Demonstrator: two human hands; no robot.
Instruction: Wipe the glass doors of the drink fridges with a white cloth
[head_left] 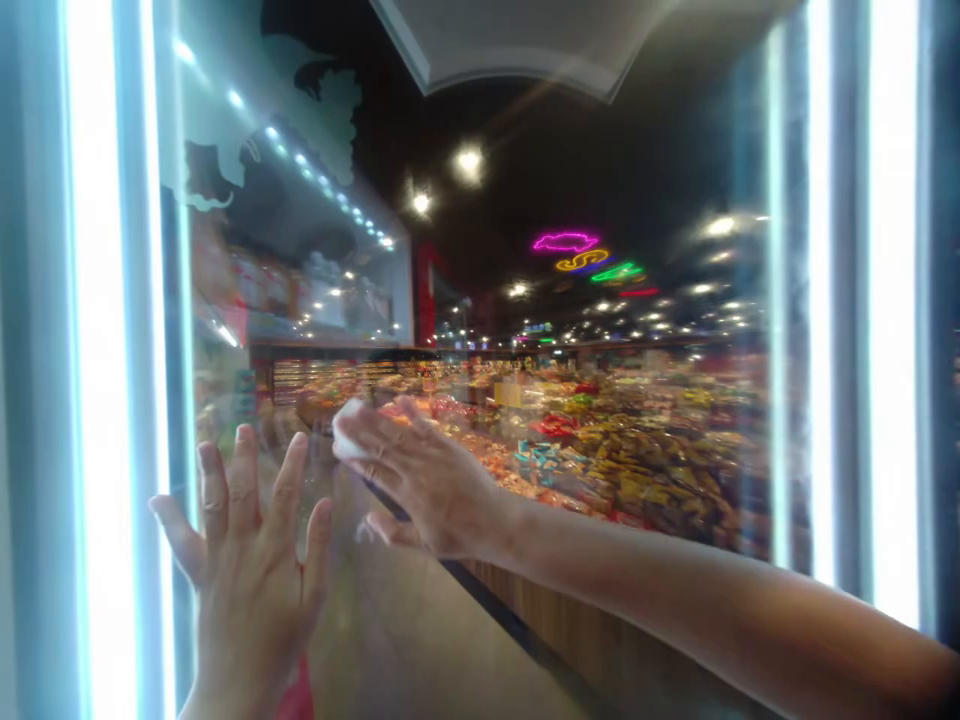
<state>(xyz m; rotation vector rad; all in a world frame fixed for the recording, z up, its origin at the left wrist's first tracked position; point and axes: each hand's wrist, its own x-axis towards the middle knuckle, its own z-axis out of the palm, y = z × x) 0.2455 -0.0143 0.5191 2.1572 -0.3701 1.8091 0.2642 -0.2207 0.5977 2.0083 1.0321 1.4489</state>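
Observation:
My left hand [251,560] rests flat against a clear glass pane [390,640], its fingers spread and nothing held. Higher up and to the right, my right hand [439,480] reaches across from the right side, palm toward the glass. Under its fingertips it presses a white cloth [347,438], mostly covered by the fingers and slightly blurred. The right forearm [675,580] stretches over the lower right of the view. Both hands are close together, with a small gap between them.
Bright vertical light tubes flank the glass at left [101,350] and right [889,330]. A pale decal [322,110] marks the upper left glass. Beyond lie heaped packaged goods [645,440], a wooden-sided counter [517,600] and coloured neon shapes [566,242].

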